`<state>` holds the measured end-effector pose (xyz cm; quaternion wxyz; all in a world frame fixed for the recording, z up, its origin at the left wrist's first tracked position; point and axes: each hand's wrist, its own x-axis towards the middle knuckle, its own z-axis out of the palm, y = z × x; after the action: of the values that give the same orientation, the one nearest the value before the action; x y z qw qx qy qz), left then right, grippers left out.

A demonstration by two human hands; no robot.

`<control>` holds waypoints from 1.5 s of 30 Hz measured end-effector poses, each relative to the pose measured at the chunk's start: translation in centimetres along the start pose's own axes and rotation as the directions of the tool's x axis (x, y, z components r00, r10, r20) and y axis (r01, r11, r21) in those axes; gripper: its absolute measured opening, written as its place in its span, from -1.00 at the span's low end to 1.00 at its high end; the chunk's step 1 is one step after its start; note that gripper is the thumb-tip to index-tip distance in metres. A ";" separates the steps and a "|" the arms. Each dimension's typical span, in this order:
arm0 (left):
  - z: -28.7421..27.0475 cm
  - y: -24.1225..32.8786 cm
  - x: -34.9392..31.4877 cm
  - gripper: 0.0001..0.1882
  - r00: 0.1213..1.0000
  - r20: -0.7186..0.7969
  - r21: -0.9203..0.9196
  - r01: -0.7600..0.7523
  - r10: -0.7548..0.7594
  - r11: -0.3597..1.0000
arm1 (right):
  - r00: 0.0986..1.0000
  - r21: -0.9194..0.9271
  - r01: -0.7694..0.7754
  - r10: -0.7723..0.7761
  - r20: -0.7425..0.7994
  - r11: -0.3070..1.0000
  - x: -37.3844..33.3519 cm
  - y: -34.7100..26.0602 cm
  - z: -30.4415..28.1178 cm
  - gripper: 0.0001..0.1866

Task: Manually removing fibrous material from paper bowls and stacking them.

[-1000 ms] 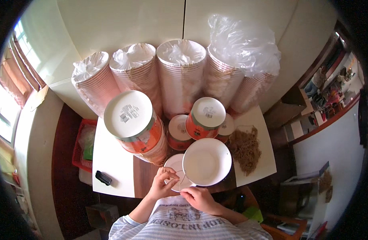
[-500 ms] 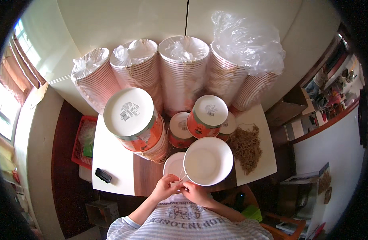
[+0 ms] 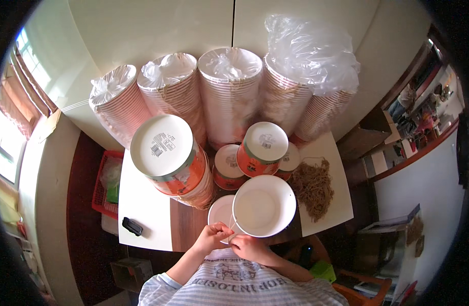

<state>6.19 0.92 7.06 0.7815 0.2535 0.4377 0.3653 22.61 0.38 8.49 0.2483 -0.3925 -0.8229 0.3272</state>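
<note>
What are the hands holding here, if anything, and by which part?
The left hand and right hand both pinch a thin pale string, close to the near-left rim of the white bowl; whether at its ends cannot be told.

Beyond your grip, you face smooth cream panels, split by a dark vertical seam. The white table, with a brown wood-grain band across its middle, spreads out ahead of your grip. Far to its left, you have a bright window letting in daylight beside pinkish-brown curtains; nearer lies a dark reddish-brown floor. Far right of your grip, a pale wall meets a brown-framed opening into another space, while a wooden chair sits closer, in dimmer light
</note>
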 end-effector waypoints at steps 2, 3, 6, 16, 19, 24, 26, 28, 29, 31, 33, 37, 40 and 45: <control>0.1 0.8 0.3 -0.92 0.999 0.027 0.033 -0.030 0.029 0.999 | 0.998 -0.045 0.044 -0.042 0.044 0.998 -0.1 -0.1 -0.1 -0.94; 0.1 1.1 0.6 -0.92 0.999 0.028 0.035 -0.032 0.031 0.999 | 0.994 -0.086 0.038 -0.028 0.109 0.996 -0.2 -0.7 -0.4 -0.92; 0.2 1.7 1.6 -0.90 0.983 0.054 0.144 -0.183 0.177 0.972 | 0.980 -0.129 0.032 -0.005 0.201 0.991 -0.3 -1.7 -1.0 -0.89; 0.6 3.1 2.9 -0.92 0.992 0.081 0.175 -0.105 0.092 0.979 | 0.868 -0.173 0.000 0.086 0.489 0.985 -1.0 -0.5 -0.9 -0.84; 0.3 2.6 2.7 -0.92 0.995 0.088 0.134 -0.060 0.049 0.989 | 0.807 -0.228 -0.076 0.195 0.558 0.971 -0.9 0.6 -2.3 -0.80; 0.0 1.5 1.6 -0.95 0.997 0.075 0.020 0.001 -0.002 1.000 | 0.796 -0.292 -0.170 0.306 0.522 0.941 -1.4 2.9 -5.1 -0.85; 0.9 2.3 0.6 -0.95 0.991 0.133 -0.040 0.023 -0.017 0.999 | 0.839 -0.307 -0.190 0.316 0.442 0.933 -0.6 2.4 -7.0 -0.86; 0.8 2.0 0.6 -0.93 0.979 0.205 -0.045 0.026 -0.016 0.999 | 0.870 -0.344 -0.188 0.318 0.377 0.920 -0.9 4.2 -6.9 -0.78; 0.7 1.6 0.7 -0.93 0.979 0.204 -0.045 0.024 -0.015 0.999 | 0.853 -0.368 -0.227 0.366 0.372 0.902 -0.8 4.4 -7.4 -0.71; 1.3 1.2 0.9 -0.93 0.986 0.158 -0.025 0.062 -0.057 0.998 | 0.820 -0.394 -0.308 0.452 0.351 0.866 -0.6 5.0 -7.9 -0.67; 2.2 2.2 1.0 -0.92 0.987 0.158 0.024 0.013 -0.016 1.000 | 0.854 -0.372 -0.317 0.433 0.289 0.873 -1.0 5.7 -7.7 -0.66; 2.9 2.2 1.7 -0.87 0.980 0.195 0.040 -0.049 0.040 0.998 | 0.790 -0.423 -0.310 0.478 0.383 0.851 -0.6 4.2 -7.6 -0.55; 3.1 1.9 2.1 -0.86 0.978 0.205 0.124 -0.062 0.035 0.990 | 0.934 -0.105 -0.153 0.178 0.310 0.983 -1.4 4.3 -6.1 -0.51; 3.4 1.2 2.3 -0.84 0.978 0.182 0.066 -0.114 0.100 0.991 | 0.980 0.046 -0.198 0.197 0.009 0.979 -0.9 1.0 -5.7 -0.47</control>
<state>9.51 3.24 8.39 0.7867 0.3378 0.3651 0.3657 27.37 2.09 11.38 0.2218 -0.4656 -0.7726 0.3702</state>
